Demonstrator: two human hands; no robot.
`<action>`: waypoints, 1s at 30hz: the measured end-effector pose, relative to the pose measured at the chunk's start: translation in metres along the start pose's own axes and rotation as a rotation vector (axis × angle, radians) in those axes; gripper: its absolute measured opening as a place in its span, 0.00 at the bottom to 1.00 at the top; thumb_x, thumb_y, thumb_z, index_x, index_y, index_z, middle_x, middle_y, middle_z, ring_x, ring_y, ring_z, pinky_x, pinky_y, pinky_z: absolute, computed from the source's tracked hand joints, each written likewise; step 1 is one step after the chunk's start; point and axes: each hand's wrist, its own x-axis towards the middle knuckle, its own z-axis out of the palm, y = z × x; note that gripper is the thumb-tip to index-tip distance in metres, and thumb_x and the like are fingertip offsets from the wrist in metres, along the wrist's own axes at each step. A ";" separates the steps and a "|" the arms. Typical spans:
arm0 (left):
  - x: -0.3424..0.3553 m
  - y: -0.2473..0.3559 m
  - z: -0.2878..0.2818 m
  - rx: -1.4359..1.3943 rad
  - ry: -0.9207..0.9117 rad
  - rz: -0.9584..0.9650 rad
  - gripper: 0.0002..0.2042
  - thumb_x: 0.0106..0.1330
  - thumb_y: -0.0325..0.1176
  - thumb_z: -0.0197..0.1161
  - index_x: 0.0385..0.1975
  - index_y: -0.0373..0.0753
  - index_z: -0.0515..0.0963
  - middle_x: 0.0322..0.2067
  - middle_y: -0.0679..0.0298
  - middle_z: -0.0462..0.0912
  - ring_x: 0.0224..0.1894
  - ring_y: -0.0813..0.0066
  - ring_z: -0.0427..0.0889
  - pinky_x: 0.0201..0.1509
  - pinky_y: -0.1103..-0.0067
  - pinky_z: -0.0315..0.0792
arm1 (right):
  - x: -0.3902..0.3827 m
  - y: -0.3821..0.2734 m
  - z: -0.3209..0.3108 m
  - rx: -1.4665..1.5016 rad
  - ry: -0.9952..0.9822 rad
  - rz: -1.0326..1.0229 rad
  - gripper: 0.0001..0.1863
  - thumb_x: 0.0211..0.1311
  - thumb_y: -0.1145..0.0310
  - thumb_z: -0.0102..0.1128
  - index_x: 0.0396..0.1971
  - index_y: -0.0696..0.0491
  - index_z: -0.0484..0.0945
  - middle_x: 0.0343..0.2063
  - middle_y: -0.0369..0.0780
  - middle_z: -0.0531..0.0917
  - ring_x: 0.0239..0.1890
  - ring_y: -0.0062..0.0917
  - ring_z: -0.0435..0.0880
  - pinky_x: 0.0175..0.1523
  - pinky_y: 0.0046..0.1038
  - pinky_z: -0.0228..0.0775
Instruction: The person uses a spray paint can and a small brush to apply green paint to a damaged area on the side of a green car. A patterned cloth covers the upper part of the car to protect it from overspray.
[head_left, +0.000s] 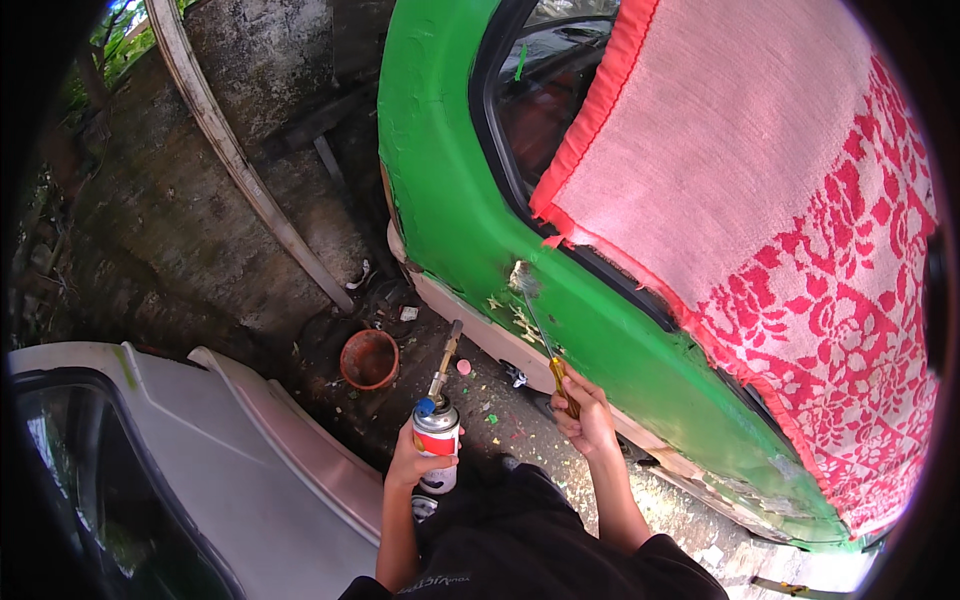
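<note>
The left hand (pixel 408 462) clasps a torch canister (pixel 436 446); the right hand (pixel 590 418) grips a yellow-handled tool (pixel 559 374), its tip apparently touching a bared patch (pixel 518 274) on the green car (pixel 440 190). Only small areas look stripped; most paint remains.

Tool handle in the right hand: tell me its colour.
The tool handle in the right hand is amber yellow, best seen in the head view.
</note>
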 end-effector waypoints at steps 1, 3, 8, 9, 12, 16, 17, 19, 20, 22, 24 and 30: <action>0.000 0.001 0.006 0.002 0.001 -0.020 0.34 0.39 0.19 0.78 0.53 0.34 0.75 0.42 0.57 0.86 0.40 0.69 0.87 0.46 0.71 0.82 | 0.006 0.000 0.007 -0.028 0.021 0.001 0.25 0.80 0.63 0.48 0.73 0.45 0.65 0.24 0.33 0.67 0.12 0.10 0.55 0.16 0.15 0.45; 0.003 0.001 0.013 0.011 -0.008 -0.041 0.34 0.38 0.21 0.78 0.53 0.34 0.76 0.42 0.57 0.86 0.40 0.68 0.87 0.47 0.71 0.81 | 0.013 0.007 0.011 -0.106 0.065 -0.043 0.25 0.80 0.61 0.50 0.73 0.45 0.68 0.23 0.33 0.67 0.12 0.10 0.54 0.15 0.15 0.44; 0.014 0.003 0.026 0.010 -0.052 -0.027 0.33 0.39 0.21 0.79 0.52 0.35 0.75 0.42 0.58 0.86 0.40 0.71 0.87 0.47 0.72 0.82 | 0.004 0.000 0.000 -0.115 0.030 -0.047 0.24 0.81 0.60 0.49 0.73 0.47 0.67 0.21 0.32 0.67 0.12 0.11 0.56 0.16 0.17 0.45; 0.013 0.001 0.029 0.022 -0.058 -0.041 0.34 0.39 0.21 0.79 0.52 0.35 0.75 0.42 0.58 0.86 0.40 0.71 0.87 0.47 0.72 0.82 | 0.013 -0.004 0.005 -0.108 0.023 -0.038 0.24 0.81 0.60 0.49 0.72 0.47 0.68 0.20 0.32 0.67 0.12 0.11 0.56 0.16 0.17 0.45; 0.022 0.003 0.036 0.052 -0.070 -0.054 0.34 0.38 0.22 0.80 0.52 0.35 0.75 0.42 0.58 0.87 0.40 0.71 0.87 0.46 0.73 0.82 | 0.015 0.000 0.004 -0.119 0.036 -0.066 0.23 0.81 0.59 0.50 0.71 0.47 0.70 0.20 0.32 0.67 0.12 0.11 0.56 0.15 0.17 0.44; 0.025 0.002 0.038 0.041 -0.066 -0.051 0.34 0.38 0.22 0.80 0.52 0.35 0.75 0.42 0.58 0.87 0.40 0.71 0.87 0.46 0.72 0.82 | 0.011 -0.004 -0.009 -0.155 0.011 -0.077 0.24 0.80 0.58 0.51 0.71 0.47 0.70 0.20 0.32 0.67 0.12 0.11 0.56 0.15 0.17 0.45; 0.025 0.001 0.039 0.047 -0.063 -0.067 0.34 0.38 0.22 0.80 0.52 0.35 0.75 0.42 0.58 0.87 0.39 0.71 0.87 0.46 0.72 0.82 | 0.020 -0.005 -0.009 -0.168 0.011 -0.062 0.24 0.81 0.58 0.50 0.71 0.47 0.70 0.19 0.32 0.67 0.12 0.11 0.56 0.15 0.18 0.45; 0.028 0.001 0.040 0.056 -0.054 -0.075 0.34 0.38 0.22 0.80 0.51 0.35 0.75 0.42 0.58 0.87 0.39 0.71 0.87 0.46 0.72 0.82 | 0.024 -0.003 -0.002 -0.177 0.035 -0.051 0.23 0.82 0.59 0.48 0.71 0.48 0.71 0.19 0.31 0.66 0.12 0.12 0.57 0.16 0.18 0.46; 0.027 0.000 0.040 0.055 -0.050 -0.072 0.34 0.38 0.22 0.80 0.51 0.35 0.75 0.42 0.58 0.87 0.39 0.71 0.87 0.46 0.72 0.82 | 0.021 -0.001 -0.004 -0.166 0.025 -0.070 0.24 0.81 0.58 0.49 0.71 0.48 0.70 0.19 0.31 0.67 0.12 0.12 0.57 0.15 0.17 0.46; 0.026 -0.003 0.038 0.053 -0.042 -0.066 0.34 0.38 0.22 0.80 0.51 0.35 0.75 0.41 0.58 0.87 0.39 0.71 0.87 0.45 0.73 0.82 | 0.011 0.007 -0.010 -0.144 0.007 -0.106 0.26 0.81 0.55 0.51 0.72 0.47 0.68 0.20 0.32 0.68 0.11 0.11 0.56 0.15 0.16 0.45; 0.026 -0.001 0.044 0.053 -0.050 -0.052 0.34 0.39 0.22 0.80 0.52 0.36 0.74 0.41 0.58 0.87 0.39 0.71 0.87 0.44 0.73 0.82 | 0.008 0.007 -0.010 -0.171 0.042 -0.097 0.24 0.81 0.56 0.50 0.69 0.49 0.71 0.19 0.32 0.68 0.11 0.12 0.56 0.15 0.18 0.45; 0.025 -0.007 0.036 0.073 -0.040 -0.027 0.35 0.38 0.20 0.80 0.53 0.36 0.74 0.42 0.58 0.86 0.39 0.71 0.87 0.44 0.73 0.83 | 0.010 0.021 0.001 -0.075 0.087 -0.116 0.19 0.81 0.54 0.49 0.49 0.54 0.80 0.18 0.33 0.69 0.10 0.12 0.56 0.16 0.20 0.44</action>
